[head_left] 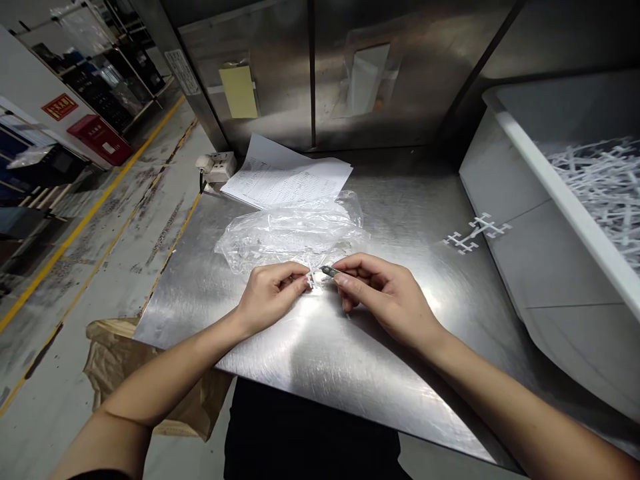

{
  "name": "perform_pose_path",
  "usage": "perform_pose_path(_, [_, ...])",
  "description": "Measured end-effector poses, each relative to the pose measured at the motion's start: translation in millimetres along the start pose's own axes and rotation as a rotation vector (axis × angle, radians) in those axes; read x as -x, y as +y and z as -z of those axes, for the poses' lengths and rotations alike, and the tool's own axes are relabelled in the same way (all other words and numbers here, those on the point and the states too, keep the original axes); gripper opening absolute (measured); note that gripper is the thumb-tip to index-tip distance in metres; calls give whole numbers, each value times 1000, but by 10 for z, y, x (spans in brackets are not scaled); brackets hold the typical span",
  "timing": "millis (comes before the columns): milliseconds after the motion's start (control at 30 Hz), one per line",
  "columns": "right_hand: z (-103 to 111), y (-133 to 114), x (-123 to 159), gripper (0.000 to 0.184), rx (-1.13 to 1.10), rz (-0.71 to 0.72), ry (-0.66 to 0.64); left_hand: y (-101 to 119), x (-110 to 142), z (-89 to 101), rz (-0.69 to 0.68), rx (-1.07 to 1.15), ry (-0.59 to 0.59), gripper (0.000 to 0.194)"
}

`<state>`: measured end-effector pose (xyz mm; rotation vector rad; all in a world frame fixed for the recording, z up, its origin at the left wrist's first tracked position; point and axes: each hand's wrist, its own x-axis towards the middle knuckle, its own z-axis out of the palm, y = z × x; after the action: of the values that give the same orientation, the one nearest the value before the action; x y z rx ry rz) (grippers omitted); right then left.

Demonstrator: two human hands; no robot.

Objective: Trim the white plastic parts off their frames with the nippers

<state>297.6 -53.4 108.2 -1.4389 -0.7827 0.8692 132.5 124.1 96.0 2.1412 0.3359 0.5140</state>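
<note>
My left hand point(274, 293) pinches a small white branched plastic sprue point(311, 277) between thumb and fingertips, just above the metal table. My right hand point(385, 290) is closed around a small pair of nippers point(329, 271). Their dark metal tip points left, close beside the sprue; the handles are mostly hidden by my fingers. Right behind both hands lies a crumpled clear plastic bag point(290, 233). Another white branched sprue point(477, 233) rests on the table to the right, near the grey bin.
A large grey bin point(545, 247) full of white sprues point(605, 193) stands at the right. Printed sheets point(290, 179) and a power socket point(220, 167) sit at the back left. A brown paper bag point(113, 360) is below the table's left edge. A metal panel point(280, 40) rises behind.
</note>
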Motion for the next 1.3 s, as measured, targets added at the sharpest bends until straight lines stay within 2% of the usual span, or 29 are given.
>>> perform_pose_path(200, [-39, -34, 50, 20, 146, 89, -7, 0, 13, -17, -78, -39, 98, 12])
perform_pose_path(433, [-30, -40, 82, 18, 245, 157, 6, -3, 25, -11, -117, -52, 145, 15])
perform_pose_path(767, [-17, -25, 74, 16, 299, 193, -29, -20, 9, 1, -217, -120, 167, 16])
perform_pose_path(967, [58, -35, 44, 15, 346, 235, -79, -10, -3, 13, -327, -194, 173, 17])
perform_pose_path(1300, [118, -41, 28, 12, 358, 276, -107, 1, -19, 34, -398, -191, 195, 13])
